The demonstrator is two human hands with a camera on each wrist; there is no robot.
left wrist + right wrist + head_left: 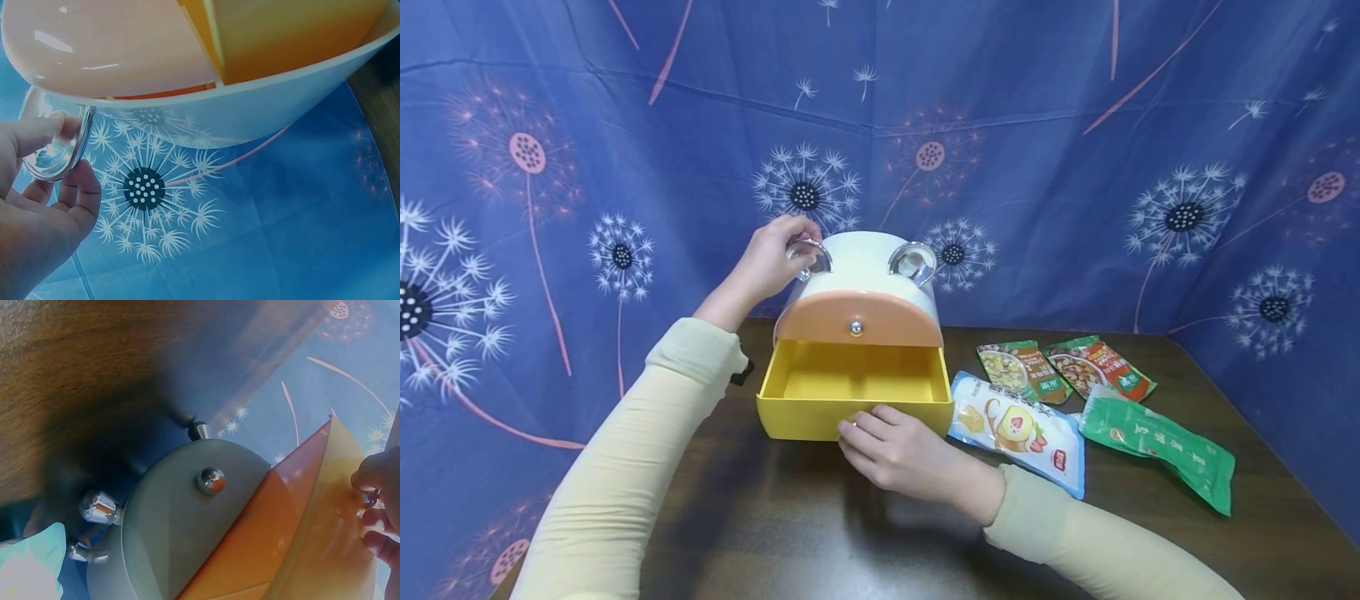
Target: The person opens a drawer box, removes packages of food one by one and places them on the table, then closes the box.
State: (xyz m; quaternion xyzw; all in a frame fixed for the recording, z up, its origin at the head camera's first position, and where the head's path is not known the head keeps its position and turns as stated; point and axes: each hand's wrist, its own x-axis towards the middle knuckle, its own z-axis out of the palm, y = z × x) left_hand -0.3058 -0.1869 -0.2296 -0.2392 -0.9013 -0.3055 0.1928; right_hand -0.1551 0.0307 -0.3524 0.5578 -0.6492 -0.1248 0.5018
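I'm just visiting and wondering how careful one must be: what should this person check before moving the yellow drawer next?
1. Left hand on the box: ok, it pinches the silver ear on the left.
2. Right hand on the yellow drawer: ok, it grips the small knob.
3. Yellow drawer open: ok, it stands pulled out.
4. White packet out of the way: cannot tell, it lies close beside the drawer, perhaps touching.
5. Green packet out of the way: ok, it lies farther right.
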